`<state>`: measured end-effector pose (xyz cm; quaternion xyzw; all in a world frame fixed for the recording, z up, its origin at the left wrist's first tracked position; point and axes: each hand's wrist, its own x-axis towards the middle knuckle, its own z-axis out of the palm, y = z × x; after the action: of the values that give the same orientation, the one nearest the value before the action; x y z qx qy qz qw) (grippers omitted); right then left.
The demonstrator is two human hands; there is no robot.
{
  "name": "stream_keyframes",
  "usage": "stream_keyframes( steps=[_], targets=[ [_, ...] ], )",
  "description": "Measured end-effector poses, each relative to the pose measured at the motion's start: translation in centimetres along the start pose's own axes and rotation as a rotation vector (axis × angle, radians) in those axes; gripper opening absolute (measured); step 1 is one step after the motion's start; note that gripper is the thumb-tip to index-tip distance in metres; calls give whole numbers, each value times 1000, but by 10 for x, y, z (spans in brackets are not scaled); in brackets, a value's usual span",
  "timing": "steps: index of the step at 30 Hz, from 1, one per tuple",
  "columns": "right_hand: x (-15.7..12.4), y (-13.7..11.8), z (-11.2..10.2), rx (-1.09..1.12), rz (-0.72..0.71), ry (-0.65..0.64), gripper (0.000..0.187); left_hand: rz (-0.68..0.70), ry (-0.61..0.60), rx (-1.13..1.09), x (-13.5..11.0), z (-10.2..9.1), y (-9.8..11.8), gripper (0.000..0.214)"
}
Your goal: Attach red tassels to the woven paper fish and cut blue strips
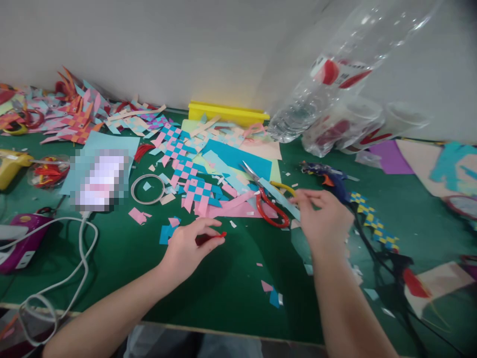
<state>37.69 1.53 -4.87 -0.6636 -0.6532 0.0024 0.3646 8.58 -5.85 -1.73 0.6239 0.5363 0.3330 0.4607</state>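
Note:
My left hand hovers over the near part of the green table, thumb and fingers closed around a small red piece, mostly hidden. To its right, my right hand pinches a light blue paper strip. That strip crosses over red-handled scissors, whose blades point away to the left. A yellow curved piece reaches to my right fingertips; whether it belongs to the scissors I cannot tell. Beyond both hands lies a woven pink-and-blue checkered paper strip on loose coloured sheets.
A tape roll, a blurred lit phone and its white cable are on the left. A yellow bar stands by the wall. At the back right is a plastic bottle. Paper scraps dot the table.

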Motion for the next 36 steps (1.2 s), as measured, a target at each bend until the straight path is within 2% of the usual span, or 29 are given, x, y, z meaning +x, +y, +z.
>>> stream_keyframes(
  steps=[4, 9, 13, 16, 19, 22, 25, 30, 33, 36],
  targets=[
    [0, -9, 8, -29, -108, 16, 35, 1, -37, -10, 2, 0, 0, 11],
    [-5, -40, 13, 6, -266, 177, 18, 161, -62, 249, 2, 5, -1, 3],
    [-14, -61, 16, 13, -374, 158, 14, 369, 26, 438, 3, 4, 0, 8],
    [-20, -73, 16, 55, -454, 132, 22, 457, 160, 557, 4, -12, 6, 13],
    [-24, -85, 13, 104, -543, 125, 29, 416, 307, 769, 3, -43, 9, 14],
    [-27, -97, 11, 195, -606, 111, 22, 256, 464, 1025, 2, -73, 1, 24],
    [-30, -111, 10, 282, -639, 50, 13, 129, 441, 1190, 0, -91, -15, 25],
    [-36, -133, 5, 309, -711, -45, 15, 87, 411, 1171, 2, -99, -28, 19],
    [-39, -145, 0, 359, -702, -61, 15, 121, 441, 1125, 2, -99, -21, 18],
    [-42, -155, -5, 487, -589, -75, 14, 184, 487, 1007, -2, -91, -4, 12]
  ],
)
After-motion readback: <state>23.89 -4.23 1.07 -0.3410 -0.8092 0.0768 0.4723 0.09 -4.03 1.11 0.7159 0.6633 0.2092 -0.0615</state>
